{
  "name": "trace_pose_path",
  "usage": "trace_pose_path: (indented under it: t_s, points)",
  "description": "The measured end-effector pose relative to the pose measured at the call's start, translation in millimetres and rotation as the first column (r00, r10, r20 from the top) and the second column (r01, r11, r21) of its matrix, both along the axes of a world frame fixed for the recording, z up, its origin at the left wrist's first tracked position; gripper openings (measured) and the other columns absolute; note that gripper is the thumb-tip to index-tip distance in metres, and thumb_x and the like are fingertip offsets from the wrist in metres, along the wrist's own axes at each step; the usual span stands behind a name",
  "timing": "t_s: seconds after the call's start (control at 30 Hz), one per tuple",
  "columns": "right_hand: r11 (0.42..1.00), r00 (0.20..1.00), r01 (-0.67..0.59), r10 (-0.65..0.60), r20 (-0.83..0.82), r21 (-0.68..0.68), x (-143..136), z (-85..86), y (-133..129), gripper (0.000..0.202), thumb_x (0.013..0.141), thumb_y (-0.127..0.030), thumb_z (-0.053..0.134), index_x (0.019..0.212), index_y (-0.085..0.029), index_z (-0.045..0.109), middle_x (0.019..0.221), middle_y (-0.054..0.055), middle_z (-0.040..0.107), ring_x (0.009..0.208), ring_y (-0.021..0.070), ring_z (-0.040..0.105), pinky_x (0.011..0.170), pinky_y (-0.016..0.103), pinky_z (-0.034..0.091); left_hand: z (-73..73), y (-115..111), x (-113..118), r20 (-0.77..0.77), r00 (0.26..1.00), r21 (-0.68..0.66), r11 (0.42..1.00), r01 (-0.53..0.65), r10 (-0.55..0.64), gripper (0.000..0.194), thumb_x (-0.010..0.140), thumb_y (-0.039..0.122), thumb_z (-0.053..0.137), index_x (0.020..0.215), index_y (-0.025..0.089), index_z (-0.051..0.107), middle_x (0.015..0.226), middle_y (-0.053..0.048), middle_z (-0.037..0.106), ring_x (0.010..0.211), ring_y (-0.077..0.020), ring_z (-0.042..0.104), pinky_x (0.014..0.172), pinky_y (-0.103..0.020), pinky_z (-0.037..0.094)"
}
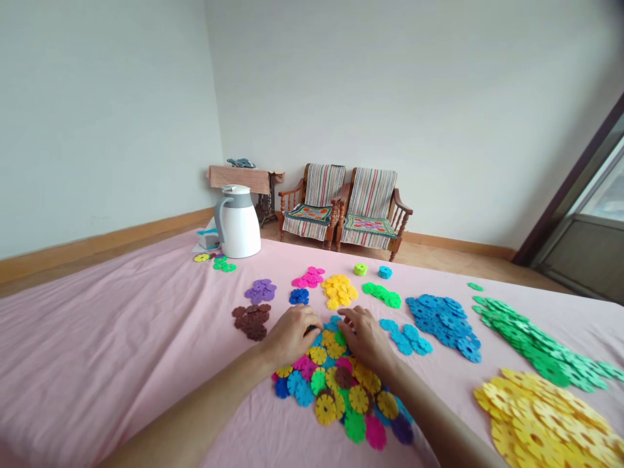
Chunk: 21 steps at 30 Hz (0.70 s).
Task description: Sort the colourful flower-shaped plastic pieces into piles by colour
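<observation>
A mixed heap of plastic snowflake discs (pixel 327 407) in many colours lies in front of me on the pink cloth. My left hand (pixel 294 333) rests at the heap's far left edge, fingers bent and thumb near them; a small dark patch shows at its fingertips, too small to name. Over the far right edge is my right hand (pixel 366 335), fingers loosely bent and apart, with nothing visible between them. Just beyond the hands are blue discs (pixel 299 296), yellow discs (pixel 340 290) and brown discs (pixel 252 321). Light blue discs (pixel 408 338) lie right of my right hand.
Purple (pixel 260 290), pink (pixel 309 277) and green discs (pixel 383 294) lie farther back. Large blue (pixel 443 322), green (pixel 541 344) and yellow piles (pixel 546 419) spread on the right. A white jug (pixel 240 227) stands at the back left, before two wooden chairs (pixel 370 224).
</observation>
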State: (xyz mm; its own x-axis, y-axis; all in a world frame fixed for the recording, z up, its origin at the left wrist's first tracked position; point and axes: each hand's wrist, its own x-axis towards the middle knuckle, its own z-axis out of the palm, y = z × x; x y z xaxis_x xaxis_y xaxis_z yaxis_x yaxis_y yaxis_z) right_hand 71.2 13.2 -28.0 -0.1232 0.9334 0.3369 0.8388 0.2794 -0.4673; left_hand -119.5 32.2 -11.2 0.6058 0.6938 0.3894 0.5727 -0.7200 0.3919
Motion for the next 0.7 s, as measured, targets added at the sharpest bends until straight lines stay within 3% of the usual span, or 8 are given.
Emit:
trace_pose_path:
  t_s: [0.1, 0.3, 0.5, 0.7]
  points:
    - [0.995, 0.997, 0.066, -0.068, -0.030, -0.077, -4, -0.2, 15, 0.022, 0.076, -0.023, 0.054, 0.094, -0.017, 0.066, 0.082, 0.006, 0.062, 0.081, 0.0171, 0.056, 0.074, 0.026, 0.040, -0.1, 0, 0, 0.011, 1.000, 0.007, 1.000, -0.009, 0.009, 0.016, 0.080, 0.014, 0.053, 0.080, 0.020, 0.068, 0.080, -0.001, 0.066, 0.081, -0.0149, 0.056, 0.078, -0.026, 0.040]
    - [0.988, 0.996, 0.066, -0.074, -0.051, -0.140, -4, -2.5, 29, 0.006, 0.066, -0.016, 0.056, 0.070, -0.017, 0.061, 0.069, 0.002, 0.062, 0.066, 0.0128, 0.056, 0.057, 0.020, 0.038, -0.9, 5, -3, 0.066, 0.996, 0.046, 0.997, -0.057, 0.053, 0.016, 0.079, 0.013, 0.054, 0.081, 0.020, 0.069, 0.080, -0.001, 0.066, 0.082, -0.0156, 0.056, 0.077, -0.027, 0.039]
    - [0.984, 0.996, 0.058, -0.069, -0.063, -0.167, 0, -3.9, 31, 0.021, 0.063, -0.010, 0.054, 0.081, -0.017, 0.061, 0.074, 0.001, 0.064, 0.065, 0.0108, 0.055, 0.057, 0.019, 0.039, -1.7, 7, -3, 0.100, 0.993, 0.040, 0.996, -0.073, 0.069, 0.017, 0.079, 0.014, 0.054, 0.081, 0.021, 0.069, 0.080, -0.001, 0.066, 0.082, -0.0165, 0.056, 0.076, -0.027, 0.040]
    - [0.984, 0.994, 0.061, -0.076, -0.079, -0.169, -1, -3.6, 38, 0.021, 0.056, -0.008, 0.056, 0.074, -0.017, 0.060, 0.067, 0.000, 0.061, 0.061, 0.0110, 0.053, 0.052, 0.019, 0.035, -0.7, 9, -5, 0.093, 0.992, 0.044, 0.995, -0.089, 0.085, 0.017, 0.080, 0.015, 0.053, 0.081, 0.019, 0.069, 0.079, -0.003, 0.065, 0.081, -0.0167, 0.056, 0.075, -0.027, 0.041]
